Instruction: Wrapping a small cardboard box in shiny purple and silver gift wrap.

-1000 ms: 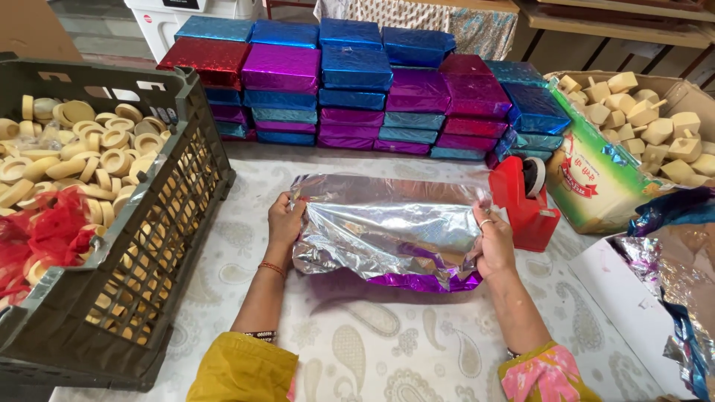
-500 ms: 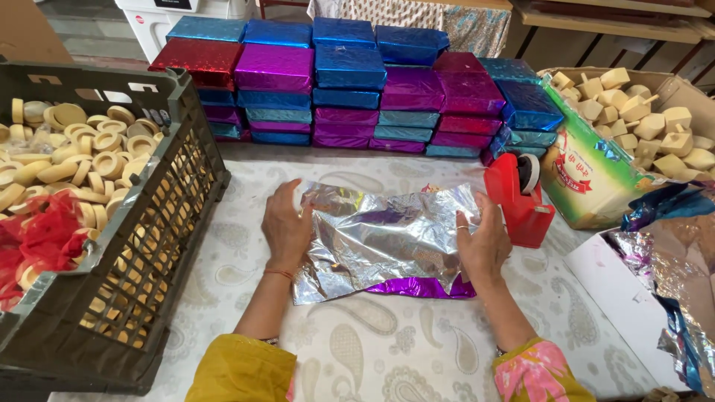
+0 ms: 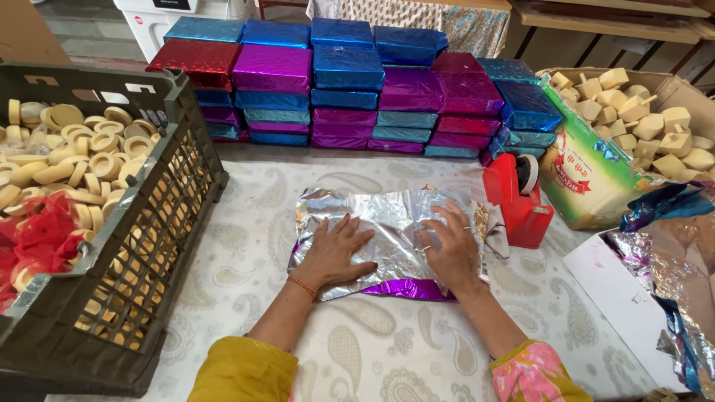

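Head view: both hands now lie flat, fingers spread, pressing down, gripping nothing; earlier they held the foil's side edges up. Left hand [image 3: 335, 251] and right hand [image 3: 449, 249] rest on the silver foil-wrapped packet [image 3: 391, 223], which lies directly beneath them on the patterned tablecloth [image 3: 246, 253], red tape dispenser [image 3: 516, 201] just beside.

Crinkled glossy foil wrap [image 3: 387, 231]; matt plastic crate [image 3: 141, 246]

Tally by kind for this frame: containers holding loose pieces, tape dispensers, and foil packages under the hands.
Dark plastic crate: 1
Cardboard box: 1
Red tape dispenser: 1
Silver foil package, pressed flat by the left hand and right hand: 1
Total: 4
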